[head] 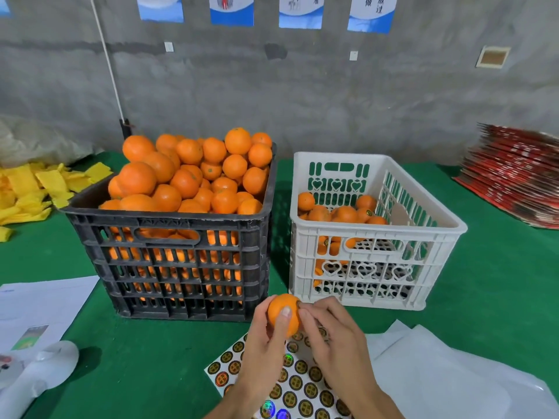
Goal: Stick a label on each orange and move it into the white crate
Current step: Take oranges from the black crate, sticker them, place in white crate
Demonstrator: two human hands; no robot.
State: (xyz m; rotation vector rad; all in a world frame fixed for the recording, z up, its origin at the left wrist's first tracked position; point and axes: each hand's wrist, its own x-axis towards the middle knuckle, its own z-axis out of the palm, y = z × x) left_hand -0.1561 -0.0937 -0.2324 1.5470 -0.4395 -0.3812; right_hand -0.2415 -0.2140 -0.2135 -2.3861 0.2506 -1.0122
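The left hand (266, 337) has its grip curled round the orange (282, 313), thumb across its front; the right hand (329, 331) pinches a label (299, 304) against the fruit's upper right side. The white crate (375, 261) stands just beyond, up and right, nearer the right hand, on the green counter (151, 358)

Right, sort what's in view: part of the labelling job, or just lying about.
Job: left hand, right hand, held orange, label sheet, black crate, white crate.
Lying about: yellow foam nets, red cartons, papers, white bags.
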